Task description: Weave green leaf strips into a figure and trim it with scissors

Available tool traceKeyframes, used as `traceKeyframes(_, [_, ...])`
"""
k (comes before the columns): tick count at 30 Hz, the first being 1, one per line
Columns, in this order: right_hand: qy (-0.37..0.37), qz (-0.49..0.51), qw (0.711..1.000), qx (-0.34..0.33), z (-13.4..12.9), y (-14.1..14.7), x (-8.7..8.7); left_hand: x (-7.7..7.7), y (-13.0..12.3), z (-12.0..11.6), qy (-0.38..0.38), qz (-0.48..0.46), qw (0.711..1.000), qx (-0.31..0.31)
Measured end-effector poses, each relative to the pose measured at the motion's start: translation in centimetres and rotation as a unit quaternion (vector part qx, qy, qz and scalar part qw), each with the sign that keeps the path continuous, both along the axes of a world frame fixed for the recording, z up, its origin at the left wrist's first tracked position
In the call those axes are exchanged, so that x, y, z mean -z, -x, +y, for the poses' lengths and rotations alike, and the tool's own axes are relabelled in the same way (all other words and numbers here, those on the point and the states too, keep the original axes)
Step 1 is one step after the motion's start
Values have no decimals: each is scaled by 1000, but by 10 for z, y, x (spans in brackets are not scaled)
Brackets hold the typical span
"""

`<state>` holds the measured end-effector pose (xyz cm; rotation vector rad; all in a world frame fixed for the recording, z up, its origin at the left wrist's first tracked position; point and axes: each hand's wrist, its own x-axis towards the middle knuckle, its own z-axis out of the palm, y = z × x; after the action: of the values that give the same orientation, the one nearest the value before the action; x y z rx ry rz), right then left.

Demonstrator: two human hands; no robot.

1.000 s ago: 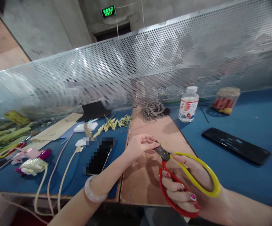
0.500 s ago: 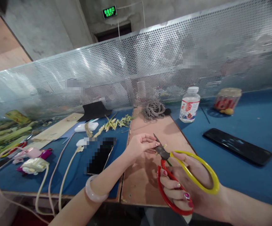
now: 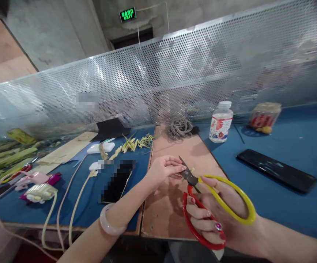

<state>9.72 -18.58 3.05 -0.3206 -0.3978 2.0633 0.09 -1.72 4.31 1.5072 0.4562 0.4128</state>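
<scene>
A silver perforated metal screen (image 3: 65,91) backs the blue-and-tan tabletop (image 3: 298,144). From the red-and-yellow-handled scissors (image 3: 190,178), a white-capped clear bottle (image 3: 221,126) stands at one o'clock, a squat red-marked jar (image 3: 264,117) at two, contents unclear. The right hand (image 3: 217,208) grips the scissors; the left hand (image 3: 162,171) curls its fingers by the blades, possible grip unclear.

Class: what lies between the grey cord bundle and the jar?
In the head view: a white-capped bottle, a thin dark stick and a dark piece beside the cord.
</scene>
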Motion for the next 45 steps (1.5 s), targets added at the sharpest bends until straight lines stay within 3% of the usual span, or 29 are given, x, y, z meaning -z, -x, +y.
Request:
traceKeyframes(5, [-5,-3,1000,-16,0,0,2,0,1,-1,-6,-4,1000,7])
traceKeyframes(31, [21,6,999,28,5,-2,4,-3,0,-3,10,13,1000,0])
traceKeyframes(40, [27,-3,1000,13,4,-7,-1,-6,5,8,1,19,992,-124])
traceKeyframes(45, [13,-41,998,41,0,-18,-12,3,6,29,-166,36,966,-198])
